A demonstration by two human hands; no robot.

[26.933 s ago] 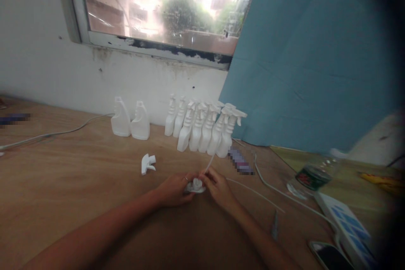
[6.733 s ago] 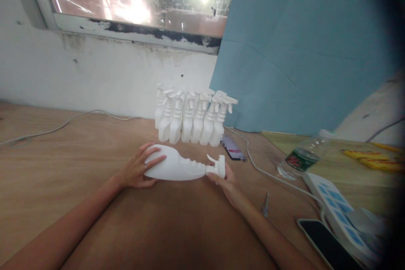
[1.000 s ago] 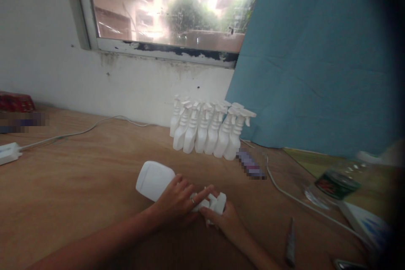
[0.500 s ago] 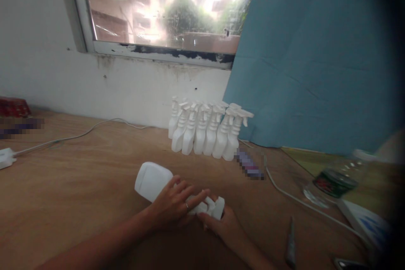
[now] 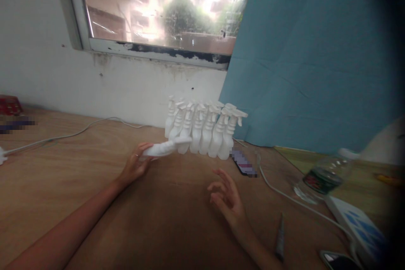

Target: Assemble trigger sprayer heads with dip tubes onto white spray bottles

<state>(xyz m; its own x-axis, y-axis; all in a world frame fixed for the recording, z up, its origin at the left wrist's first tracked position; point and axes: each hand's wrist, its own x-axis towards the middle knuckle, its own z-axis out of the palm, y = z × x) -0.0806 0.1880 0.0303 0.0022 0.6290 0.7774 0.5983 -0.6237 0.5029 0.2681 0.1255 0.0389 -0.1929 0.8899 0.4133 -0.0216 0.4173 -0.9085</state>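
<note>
A white spray bottle is tilted toward the right in my left hand, whose fingers wrap round its body. Its trigger head overlaps the view of a cluster of white spray bottles that stand upright by the wall; I cannot tell whether they touch. My right hand hovers over the table apart from the bottle, fingers spread and slightly curled, holding nothing.
On the wooden table a phone lies right of the cluster. Further right are a clear plastic bottle, a white-and-blue box, a white cable and a slim grey tool. A blue sheet hangs behind.
Both hands were on the spray bottle near me. My right hand has let go and opened; my left hand has carried the bottle left and away from me, turning its head toward the cluster.
</note>
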